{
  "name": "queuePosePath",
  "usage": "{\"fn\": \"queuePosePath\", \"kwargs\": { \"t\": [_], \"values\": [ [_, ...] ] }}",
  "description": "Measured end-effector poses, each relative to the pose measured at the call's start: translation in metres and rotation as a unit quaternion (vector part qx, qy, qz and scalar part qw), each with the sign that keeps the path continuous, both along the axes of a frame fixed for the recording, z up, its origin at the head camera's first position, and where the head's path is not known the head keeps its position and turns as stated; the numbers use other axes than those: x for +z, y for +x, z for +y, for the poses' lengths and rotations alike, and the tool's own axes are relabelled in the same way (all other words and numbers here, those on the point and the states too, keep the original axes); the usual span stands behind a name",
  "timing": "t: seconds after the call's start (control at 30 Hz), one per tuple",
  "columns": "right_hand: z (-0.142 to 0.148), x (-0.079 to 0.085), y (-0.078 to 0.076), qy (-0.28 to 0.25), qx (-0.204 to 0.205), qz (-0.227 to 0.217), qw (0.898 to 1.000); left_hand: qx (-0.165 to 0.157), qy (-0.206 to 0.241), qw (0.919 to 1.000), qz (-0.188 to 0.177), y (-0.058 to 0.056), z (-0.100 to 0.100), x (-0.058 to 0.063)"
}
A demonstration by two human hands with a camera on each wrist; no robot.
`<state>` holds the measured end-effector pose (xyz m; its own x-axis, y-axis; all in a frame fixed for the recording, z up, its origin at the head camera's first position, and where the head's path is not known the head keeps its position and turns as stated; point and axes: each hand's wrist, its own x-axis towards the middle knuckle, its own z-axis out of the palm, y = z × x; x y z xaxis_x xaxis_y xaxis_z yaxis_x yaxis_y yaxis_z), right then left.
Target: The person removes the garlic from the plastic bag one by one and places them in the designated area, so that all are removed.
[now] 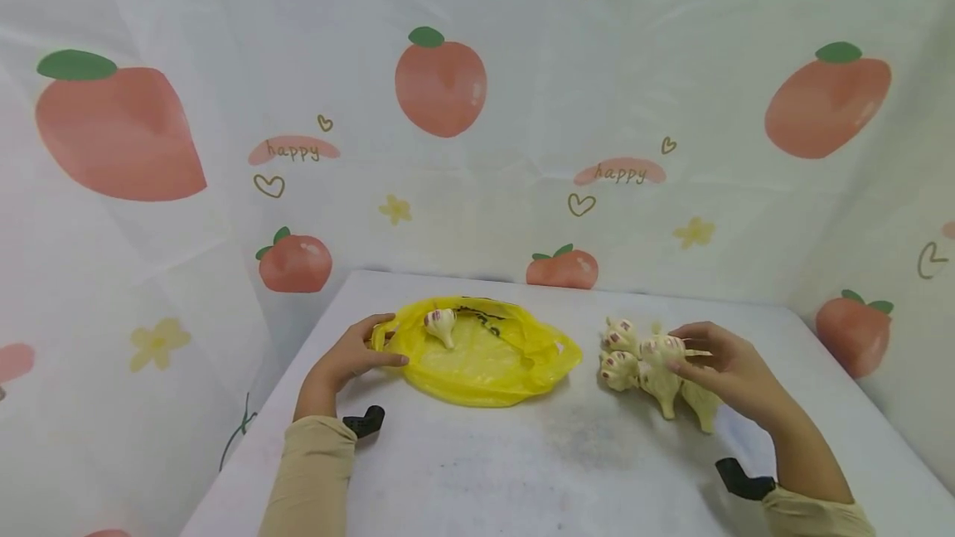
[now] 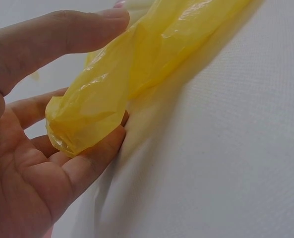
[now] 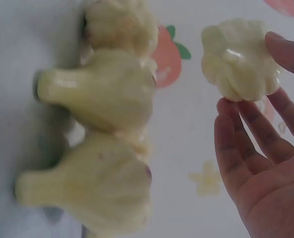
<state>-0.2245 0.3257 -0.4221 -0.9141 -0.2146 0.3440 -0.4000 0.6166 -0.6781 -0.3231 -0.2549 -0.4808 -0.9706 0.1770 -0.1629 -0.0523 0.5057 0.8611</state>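
A yellow plastic bag lies spread on the table with its mouth facing up, and one garlic bulb sits inside it. My left hand holds the bag's left edge; in the left wrist view the thumb lies over the yellow plastic and the fingers are behind and under it. On the right, my right hand pinches a garlic bulb between thumb and fingertips, above a cluster of several garlic bulbs. Two of these bulbs show close up in the right wrist view.
A white tabletop carries everything. Behind and beside it hangs a white cloth printed with peaches. Black wrist mounts stick out near both sleeves. A dark thin cord hangs past the table's left edge.
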Motion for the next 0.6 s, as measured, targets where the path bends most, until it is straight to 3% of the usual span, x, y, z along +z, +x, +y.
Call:
{"fn": "queuePosePath", "kwargs": {
  "t": [0.2, 0.43, 0.6],
  "values": [
    [0.023, -0.001, 0.001, -0.024, -0.001, -0.019, 1.000, 0.000, 0.004, 1.0000, 0.002, 0.000, 0.001, 0.001],
    [0.044, -0.004, -0.001, -0.007, -0.039, -0.050, 0.998, -0.002, 0.005, 1.0000, 0.004, -0.001, 0.000, 0.004],
    [0.057, -0.008, 0.003, -0.023, -0.039, -0.059, 0.997, -0.003, 0.000, 1.0000, -0.002, -0.001, 0.000, 0.003]
  ]
}}
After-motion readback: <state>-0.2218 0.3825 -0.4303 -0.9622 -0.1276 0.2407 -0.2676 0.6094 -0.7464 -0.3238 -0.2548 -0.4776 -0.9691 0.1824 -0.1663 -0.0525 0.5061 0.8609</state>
